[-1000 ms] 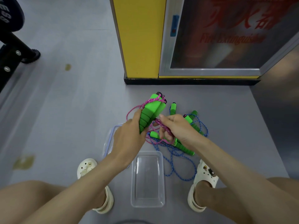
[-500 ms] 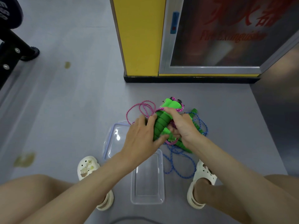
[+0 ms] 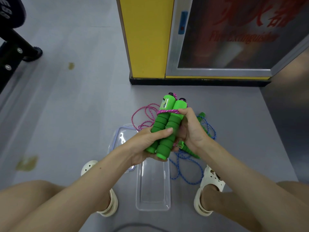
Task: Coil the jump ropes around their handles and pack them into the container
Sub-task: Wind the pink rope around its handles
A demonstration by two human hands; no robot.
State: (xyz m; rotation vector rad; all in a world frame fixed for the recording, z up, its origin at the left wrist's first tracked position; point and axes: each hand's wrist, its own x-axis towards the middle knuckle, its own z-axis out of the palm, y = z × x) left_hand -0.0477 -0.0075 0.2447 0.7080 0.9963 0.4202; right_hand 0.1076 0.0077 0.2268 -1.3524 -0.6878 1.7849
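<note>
Two green foam handles [image 3: 167,124] of the pink jump rope are held side by side, upright and tilted away from me. My left hand [image 3: 148,143] grips their lower part, thumb across the front. My right hand [image 3: 189,129] holds them from the right and pinches the pink rope [image 3: 167,111], which runs in a band round their upper part. Loose pink loops [image 3: 143,114] hang behind on the floor. A second rope with a blue cord [image 3: 187,171] and green handles [image 3: 189,149] lies on the floor under my right wrist. A clear plastic container [image 3: 153,203] stands open between my feet.
The container's clear lid [image 3: 120,136] with a blue rim lies on the grey floor left of my hands. A yellow pillar [image 3: 147,37] and a fire-extinguisher cabinet [image 3: 225,36] stand ahead. Black gym equipment [image 3: 11,46] is at the far left. My white clogs [image 3: 209,186] flank the container.
The handles have been brought together and turned more upright. The pink rope now lies as a band round their upper part, with my right thumb on it.
</note>
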